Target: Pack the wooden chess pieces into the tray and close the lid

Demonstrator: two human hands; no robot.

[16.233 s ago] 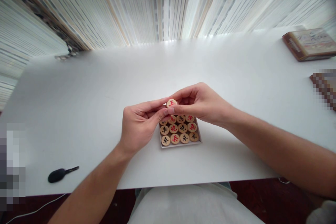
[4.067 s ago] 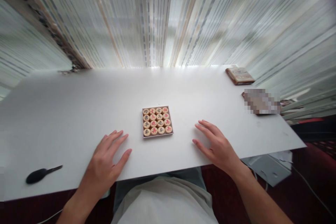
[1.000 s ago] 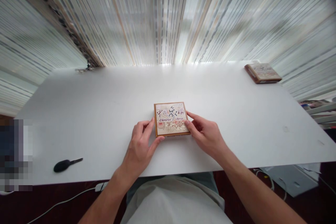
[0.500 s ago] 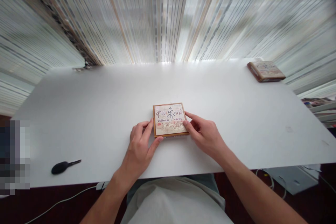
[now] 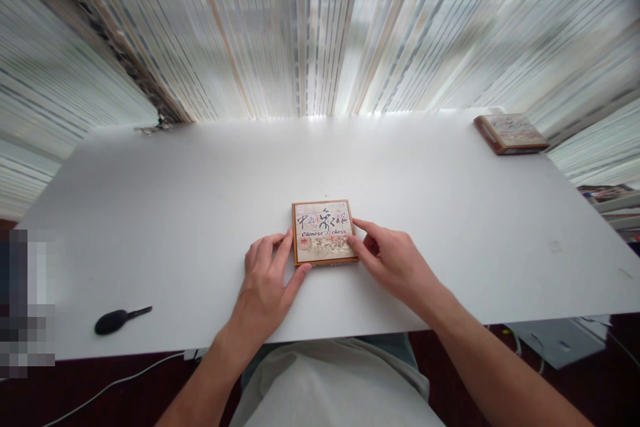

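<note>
A flat Chinese chess box (image 5: 324, 240) with a cream printed lid and brown edges lies on the white table in front of me. My left hand (image 5: 267, 273) holds its left side, the index finger along the left edge and the thumb at the near left corner. At the right edge, my right hand (image 5: 387, 250) grips the box with the thumb over the lid's rim and the index finger against the side. The other fingers of my right hand are curled under and partly hidden.
A second, similar box (image 5: 517, 132) sits at the far right corner of the white table (image 5: 200, 180). A black hairbrush (image 5: 113, 322) lies near the front left edge. Striped curtains (image 5: 320, 33) hang behind the table. A cable (image 5: 115, 383) runs below its front edge.
The camera view has shifted slightly. Both hands remain on the chess box, which stays in nearly the same place.
</note>
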